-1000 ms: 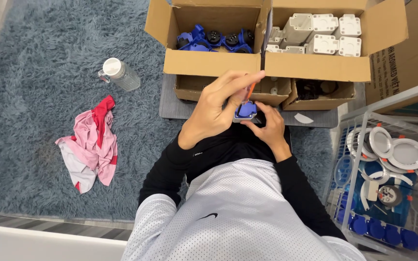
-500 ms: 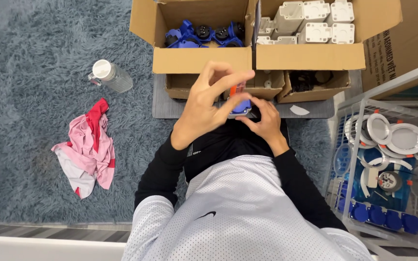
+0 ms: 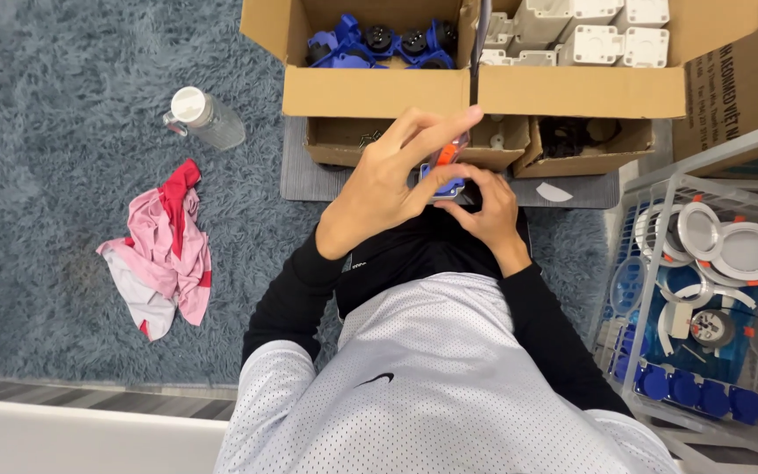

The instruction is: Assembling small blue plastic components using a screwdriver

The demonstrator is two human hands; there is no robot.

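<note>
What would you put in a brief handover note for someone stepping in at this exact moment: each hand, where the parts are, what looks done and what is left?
Left hand: raised over the work, fingers on an orange-handled tool.
Right hand: grips a small blue part from below.
Parts: more blue parts in the left cardboard box, white housings in the right one.
Done: round white and blue pieces lie in the wire basket on the right.
Left: the held blue part is under the tool; both boxes hold plenty more.

Both hands on small blue part (image 3: 446, 186): left hand (image 3: 385, 189) over it, right hand (image 3: 484, 206) under; cardboard box (image 3: 379, 88) behind.
</note>
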